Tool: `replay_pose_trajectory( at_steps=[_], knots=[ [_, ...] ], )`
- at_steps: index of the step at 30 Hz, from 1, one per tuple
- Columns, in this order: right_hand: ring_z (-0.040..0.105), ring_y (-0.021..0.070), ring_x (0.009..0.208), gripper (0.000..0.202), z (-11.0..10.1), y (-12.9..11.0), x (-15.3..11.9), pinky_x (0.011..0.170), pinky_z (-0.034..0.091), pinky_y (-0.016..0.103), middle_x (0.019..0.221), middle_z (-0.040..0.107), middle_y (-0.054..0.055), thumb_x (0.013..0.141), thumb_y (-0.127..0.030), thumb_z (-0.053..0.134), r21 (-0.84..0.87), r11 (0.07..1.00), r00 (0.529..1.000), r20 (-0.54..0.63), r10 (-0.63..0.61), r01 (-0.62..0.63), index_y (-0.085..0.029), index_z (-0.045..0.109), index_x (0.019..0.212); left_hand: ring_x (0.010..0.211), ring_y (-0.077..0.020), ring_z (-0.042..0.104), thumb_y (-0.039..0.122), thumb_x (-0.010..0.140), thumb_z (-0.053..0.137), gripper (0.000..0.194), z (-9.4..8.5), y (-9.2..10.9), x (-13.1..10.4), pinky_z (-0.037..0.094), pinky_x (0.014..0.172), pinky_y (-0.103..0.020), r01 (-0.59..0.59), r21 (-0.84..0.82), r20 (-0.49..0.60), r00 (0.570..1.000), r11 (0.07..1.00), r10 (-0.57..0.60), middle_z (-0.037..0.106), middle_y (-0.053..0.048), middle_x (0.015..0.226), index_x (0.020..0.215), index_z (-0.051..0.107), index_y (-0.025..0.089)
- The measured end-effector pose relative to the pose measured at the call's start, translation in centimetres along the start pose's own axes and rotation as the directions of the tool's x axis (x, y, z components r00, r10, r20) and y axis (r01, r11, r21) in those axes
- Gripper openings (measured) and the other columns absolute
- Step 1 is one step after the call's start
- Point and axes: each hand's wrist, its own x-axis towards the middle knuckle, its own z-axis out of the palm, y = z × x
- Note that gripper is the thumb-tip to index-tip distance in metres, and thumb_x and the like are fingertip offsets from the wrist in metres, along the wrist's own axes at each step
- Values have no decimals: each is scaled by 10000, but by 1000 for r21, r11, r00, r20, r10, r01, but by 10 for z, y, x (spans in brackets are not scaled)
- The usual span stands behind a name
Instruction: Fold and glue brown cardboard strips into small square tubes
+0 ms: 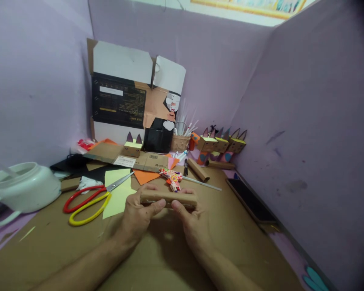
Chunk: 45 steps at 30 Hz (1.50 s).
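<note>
A brown cardboard tube (169, 197) lies level between my two hands, above the cardboard-covered table. My left hand (139, 214) is closed round its left end, the thumb pressed along the near side. Round the right end my right hand (191, 216) is closed the same way, and the two thumb tips nearly meet. Just beyond the tube lies a colourfully patterned glue gun (172, 177) with a clear glue stick (202, 183) reaching out to the right. Scissors (92, 198) with red and yellow handles rest left of my left hand, partly over pale yellow paper (117, 204).
A white pot (26, 188) stands at the left. An unfolded box (118, 97) leans on the back wall. Several cardboard animal heads (221, 144) and a basket of pens (180, 142) stand behind. Further cardboard tubes (198, 169) lie beyond my hands; a dark phone-like slab (250, 201) lies right.
</note>
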Motion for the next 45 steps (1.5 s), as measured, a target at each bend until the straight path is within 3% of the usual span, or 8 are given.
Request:
replay_pose_trajectory(
  at_steps=[5,15,27,31,38,42,43,45],
  knots=[
    [549,153,683,124,-2,7,3,629,442,248,751,574,-2,632,-262,698,-14,1000,999,-30,-24,23,-166,652,696,653,-138,541,234,610,733,138,2,1,3,413,614,-239,-33,-3,-13,999,999,33,591,11,648,676,652,143],
    [577,164,578,249,-6,12,8,565,458,267,619,655,9,671,-394,682,170,975,989,0,147,-145,-152,692,732,613,-174,562,330,551,749,237,4,12,5,452,625,-298,179,-153,-66,979,972,-191,637,-40,579,625,708,108],
    [560,139,564,217,-10,5,14,547,452,244,596,657,-4,502,-310,791,166,982,962,-239,130,-91,-156,691,618,583,-128,516,298,585,734,169,-1,13,2,405,591,-248,74,-51,-209,974,996,-83,624,-4,583,545,695,139],
    [581,157,622,289,-22,8,26,622,467,277,652,665,6,519,-374,779,117,992,928,-373,2,45,-151,686,678,600,-125,515,281,590,719,156,-17,16,14,403,580,-238,22,-3,-284,959,1000,-22,647,-22,649,542,682,136],
    [594,225,779,270,-39,-6,39,721,440,337,749,685,61,618,-431,708,-31,980,946,-258,-198,197,-163,680,634,650,-132,522,409,649,643,251,-49,41,34,408,603,-224,-119,20,-405,907,993,117,622,-7,686,652,646,159],
    [596,225,732,206,-33,-10,34,667,438,320,717,683,54,526,-329,767,-81,990,992,-45,-115,111,-172,635,503,570,-143,529,340,575,733,236,-38,42,23,402,540,-244,24,59,-69,997,998,-20,634,-43,632,657,684,124],
    [600,228,708,194,-29,-9,30,639,442,319,712,681,55,496,-308,774,-92,994,998,15,-57,58,-171,638,497,570,-145,536,333,562,746,260,-32,38,18,402,536,-246,107,105,116,986,989,-119,649,-48,665,718,699,130],
    [613,255,792,172,-19,-6,22,695,451,336,757,683,63,489,-259,772,-72,997,995,100,-10,17,-170,624,485,633,-171,568,344,550,756,358,-20,27,8,419,564,-262,201,155,417,874,967,-248,673,-62,774,850,704,156]
  ],
)
